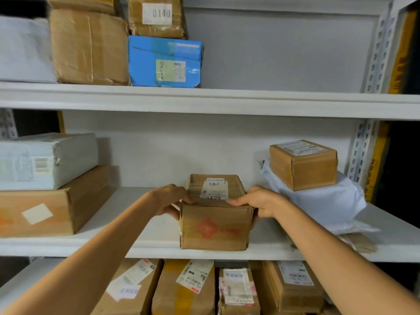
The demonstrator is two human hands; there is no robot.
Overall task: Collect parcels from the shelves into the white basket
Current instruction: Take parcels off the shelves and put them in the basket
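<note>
At the far left of the middle white metal shelf (159,248), a white plastic-wrapped parcel with a barcode label (45,160) lies on top of a large flat brown cardboard box (52,208). The broader box sits underneath as a steady base, and both are well apart from the work in the middle. Next comes the left hand (170,200), which grips the left side of the small taped brown cardboard parcel with a red stamp on its front (216,226); the thumb lies over the top edge and the fingers curl down the side. This parcel sits at the very front lip of the shelf with its white label facing up, where it is easy to reach and read. Whether its underside has left the board I cannot tell. The right hand (261,201) mirrors the left on the opposite side, thumb on top and fingers wrapped round the corner, so the two hands are clamped on the parcel from both sides. That even squeeze suits a two-handed lift straight toward the body. Further right, a plain small brown cardboard carton (303,164) rests on a crumpled white plastic mailer bag (322,201), near the right hand but not touching it. The white basket is out of view, so the carry to it is likely not yet done.
</note>
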